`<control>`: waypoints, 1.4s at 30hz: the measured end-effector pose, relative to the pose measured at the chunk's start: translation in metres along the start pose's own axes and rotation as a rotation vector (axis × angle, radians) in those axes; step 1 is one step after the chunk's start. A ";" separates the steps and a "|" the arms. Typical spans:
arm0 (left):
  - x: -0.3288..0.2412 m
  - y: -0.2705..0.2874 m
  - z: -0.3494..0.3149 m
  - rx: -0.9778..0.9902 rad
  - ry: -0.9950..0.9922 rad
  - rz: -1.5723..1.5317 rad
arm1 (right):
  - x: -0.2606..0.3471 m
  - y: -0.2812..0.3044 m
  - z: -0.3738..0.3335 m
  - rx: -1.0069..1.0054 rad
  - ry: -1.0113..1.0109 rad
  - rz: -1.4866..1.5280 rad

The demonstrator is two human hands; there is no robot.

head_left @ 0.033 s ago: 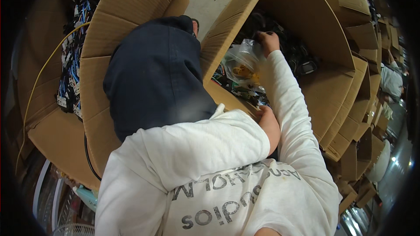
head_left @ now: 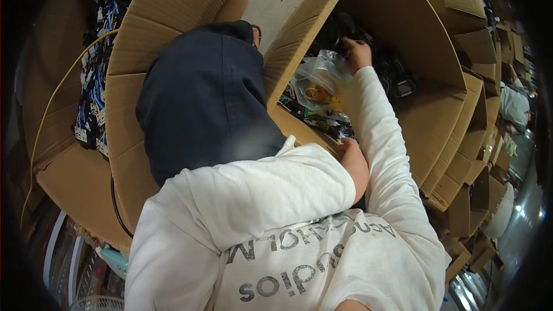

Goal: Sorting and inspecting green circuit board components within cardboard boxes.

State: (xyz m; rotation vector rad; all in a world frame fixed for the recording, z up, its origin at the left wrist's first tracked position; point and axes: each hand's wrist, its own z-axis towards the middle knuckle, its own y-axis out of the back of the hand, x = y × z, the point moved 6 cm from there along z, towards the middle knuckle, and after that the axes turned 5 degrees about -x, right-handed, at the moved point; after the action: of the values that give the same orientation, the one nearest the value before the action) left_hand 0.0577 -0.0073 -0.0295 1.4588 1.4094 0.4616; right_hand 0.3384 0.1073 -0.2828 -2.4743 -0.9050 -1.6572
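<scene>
Inside the cardboard box (head_left: 314,14) at the upper right, my right hand (head_left: 359,56) reaches down over a pile of dark electronic parts (head_left: 341,27). Its fingers are bent, and dark bits lie around them; whatever they grip blends into the pile. Just left of that wrist is a clear plastic bag (head_left: 318,75) with yellow-orange pieces showing through. My left hand (head_left: 355,164) lies at the box's near edge, fingers curled over the cardboard flap (head_left: 302,133). My left forearm crosses in front of my body.
Another large carton (head_left: 129,75) stands at left, beside my dark-trousered leg (head_left: 201,98). Beyond it are bundled wires and connectors (head_left: 92,98) and a yellow cable (head_left: 50,101). More cartons (head_left: 461,155) line the right side, where another person (head_left: 514,105) is partly visible.
My right hand has shifted slightly to the right over the pile, and its fingertips have lifted a little. My left hand stays where it was.
</scene>
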 end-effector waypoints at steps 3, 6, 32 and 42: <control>-0.003 -0.004 0.001 -0.012 0.043 0.119 | 0.046 0.026 -0.003 0.033 0.052 0.429; 0.000 0.001 -0.003 -0.068 0.069 0.063 | 0.091 0.062 -0.015 0.158 0.083 0.631; 0.064 0.061 0.034 -0.946 0.261 -1.883 | 0.095 0.208 -0.312 0.322 -0.053 0.908; 0.057 0.076 0.034 -0.792 0.028 -2.157 | 0.085 0.220 -0.296 0.439 -0.172 0.817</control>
State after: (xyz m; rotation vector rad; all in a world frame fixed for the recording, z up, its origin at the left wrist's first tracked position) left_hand 0.1388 0.0459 -0.0011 -0.9783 1.6596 -0.3894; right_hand 0.2181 -0.1356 -0.0190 -2.2195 -0.1539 -0.8763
